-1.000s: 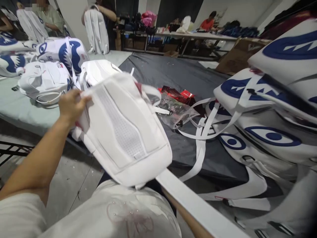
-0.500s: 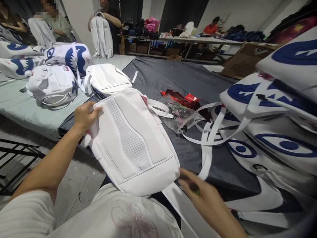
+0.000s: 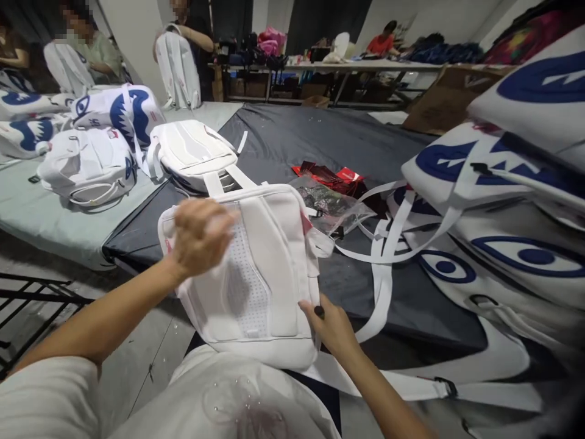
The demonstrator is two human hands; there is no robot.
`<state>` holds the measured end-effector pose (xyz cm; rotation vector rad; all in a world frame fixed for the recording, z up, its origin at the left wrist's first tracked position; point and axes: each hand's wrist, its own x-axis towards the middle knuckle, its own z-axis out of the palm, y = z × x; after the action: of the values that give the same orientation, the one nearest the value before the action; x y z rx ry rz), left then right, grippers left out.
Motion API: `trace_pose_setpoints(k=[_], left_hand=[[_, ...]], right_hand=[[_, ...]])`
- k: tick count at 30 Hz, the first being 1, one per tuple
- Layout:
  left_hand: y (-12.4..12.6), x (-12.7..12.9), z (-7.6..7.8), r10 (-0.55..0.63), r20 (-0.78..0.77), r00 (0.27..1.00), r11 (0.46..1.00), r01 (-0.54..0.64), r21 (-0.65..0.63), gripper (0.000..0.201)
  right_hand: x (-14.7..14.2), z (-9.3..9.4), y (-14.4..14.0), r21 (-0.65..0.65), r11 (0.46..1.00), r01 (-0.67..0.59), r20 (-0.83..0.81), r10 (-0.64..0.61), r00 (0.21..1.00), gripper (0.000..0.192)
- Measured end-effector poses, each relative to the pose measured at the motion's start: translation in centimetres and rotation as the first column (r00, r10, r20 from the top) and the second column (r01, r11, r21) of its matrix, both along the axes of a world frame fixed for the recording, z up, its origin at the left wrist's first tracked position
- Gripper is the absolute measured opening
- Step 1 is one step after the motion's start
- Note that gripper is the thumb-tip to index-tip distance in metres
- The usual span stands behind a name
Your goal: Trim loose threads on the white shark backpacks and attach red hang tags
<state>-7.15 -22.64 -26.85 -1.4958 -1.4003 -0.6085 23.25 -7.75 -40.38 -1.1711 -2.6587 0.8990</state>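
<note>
A white backpack (image 3: 286, 262) stands tilted in front of me, its padded back panel with a grey dotted strip facing me. My right hand (image 3: 333, 323) grips its lower right side, thumb on the panel and the other fingers mostly hidden behind. A small black object (image 3: 319, 311) shows at that hand; its kind is unclear. My left hand (image 3: 201, 235) is over the panel's upper left part, smeared by motion, so whether it touches the fabric cannot be seen. White straps (image 3: 326, 244) hang at the bag's right side.
Several white backpacks with blue eyes and teeth (image 3: 525, 256) are piled at the right. Clear plastic and red tags (image 3: 350, 175) lie on the dark-covered table (image 3: 311, 134). More bags (image 3: 86, 164) stand at the left. A cardboard box (image 3: 448, 100) and co-workers are further back.
My left hand has left the bag's upper left edge and moved right across the panel. My right hand has come onto the lower right side. The backpack now stands more upright.
</note>
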Motion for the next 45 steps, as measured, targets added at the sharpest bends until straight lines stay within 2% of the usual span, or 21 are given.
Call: trace_pose_setpoints(k=[2,3,5,8,11,13,17,19,21,23,25,27,29,31,33,35,36,38,39,41,45], left_hand=[[3.8,2.8,0.4,-0.166,-0.074,0.983,0.958,0.143,-0.249,0.02],[5.6,3.8,0.4,-0.218,-0.086,0.972,0.904,0.168,-0.393,0.02],[8.8,5.1,-0.2,-0.237,-0.082,0.968,0.782,0.14,-0.607,0.032],[11.6,5.2,-1.6,-0.22,-0.047,0.974,0.66,0.114,-0.743,0.042],[12.5,3.4,-1.3,-0.26,-0.009,0.966,0.615,0.158,-0.772,0.045],[12.5,1.3,0.4,-0.216,0.023,0.976,0.632,0.158,-0.759,0.05],[12.3,-2.6,5.0,0.016,0.209,0.978,0.66,0.146,-0.737,0.053],[12.1,-2.9,5.8,0.069,0.251,0.966,0.652,0.147,-0.744,0.051],[11.9,-1.7,5.0,0.028,0.189,0.982,0.641,0.127,-0.757,0.05],[11.7,-0.1,3.3,-0.061,0.075,0.995,0.629,0.096,-0.772,0.046],[11.3,1.0,1.3,-0.107,0.0,0.994,0.655,0.07,-0.752,0.042],[10.7,1.0,-0.3,-0.141,-0.019,0.99,0.716,0.089,-0.693,0.035],[10.2,0.3,-1.4,-0.202,-0.021,0.979,0.771,0.145,-0.62,0.031],[9.7,-0.4,-2.1,-0.281,-0.053,0.958,0.81,0.207,-0.549,0.03],[9.5,-0.8,-2.4,-0.324,-0.107,0.94,0.848,0.238,-0.474,0.027],[9.4,-0.7,-2.7,-0.326,-0.155,0.932,0.881,0.24,-0.408,0.025],[9.4,-0.7,-2.9,-0.311,-0.168,0.935,0.893,0.227,-0.389,0.024],[9.5,-0.6,-3.3,-0.282,-0.17,0.944,0.905,0.203,-0.375,0.022],[9.6,-0.6,-3.5,-0.276,-0.162,0.947,0.905,0.2,-0.375,0.021],[9.9,-0.9,-3.9,-0.282,-0.135,0.95,0.901,0.214,-0.378,0.019],[10.5,-1.4,-4.2,-0.291,-0.084,0.953,0.897,0.241,-0.37,0.019]], right_hand=[[-0.8,0.2,0.4,0.018,1.0,0.022,0.048,-0.023,0.999,0.038],[-1.3,0.4,0.5,0.032,0.999,0.029,0.069,-0.032,0.997,0.037],[-2.1,1.0,0.7,0.058,0.998,0.039,0.113,-0.045,0.993,0.034],[-2.7,1.6,0.7,0.055,0.998,0.039,0.175,-0.048,0.983,0.03],[-2.8,1.9,0.8,0.036,0.999,0.036,0.219,-0.043,0.975,0.029],[-2.7,2.0,0.9,0.027,0.999,0.037,0.241,-0.042,0.97,0.029],[-3.0,2.2,1.2,-0.002,0.999,0.038,0.232,-0.036,0.972,0.028],[-3.2,2.2,1.3,0.0,0.999,0.035,0.244,-0.034,0.969,0.027],[-3.3,2.3,1.2,0.01,1.0,0.024,0.267,-0.025,0.963,0.027],[-2.9,2.3,1.1,0.025,1.0,0.0,0.286,-0.007,0.958,0.028],[-2.2,2.6,1.0,0.106,0.994,0.003,0.261,-0.031,0.965,0.027],[-1.7,3.4,1.1,0.288,0.956,0.058,0.089,-0.087,0.992,0.023],[-2.1,4.9,1.6,0.476,0.874,0.098,-0.172,-0.017,0.985,0.018],[-3.7,6.9,2.5,0.646,0.762,0.04,-0.295,0.201,0.934,0.024],[-6.4,8.7,3.8,0.8,0.597,-0.05,-0.247,0.405,0.88,0.028],[-9.3,9.9,5.2,0.902,0.423,-0.086,-0.159,0.511,0.845,0.026],[-10.7,10.3,5.9,0.927,0.361,-0.107,-0.117,0.545,0.83,0.026],[-12.8,10.5,7.1,0.936,0.297,-0.187,-0.027,0.593,0.805,0.027],[-13.6,10.4,7.6,0.927,0.291,-0.238,0.016,0.603,0.798,0.028],[-14.6,10.2,8.1,0.892,0.316,-0.322,0.076,0.598,0.798,0.029],[-15.9,9.9,8.3,0.813,0.428,-0.395,0.107,0.557,0.823,0.029]])
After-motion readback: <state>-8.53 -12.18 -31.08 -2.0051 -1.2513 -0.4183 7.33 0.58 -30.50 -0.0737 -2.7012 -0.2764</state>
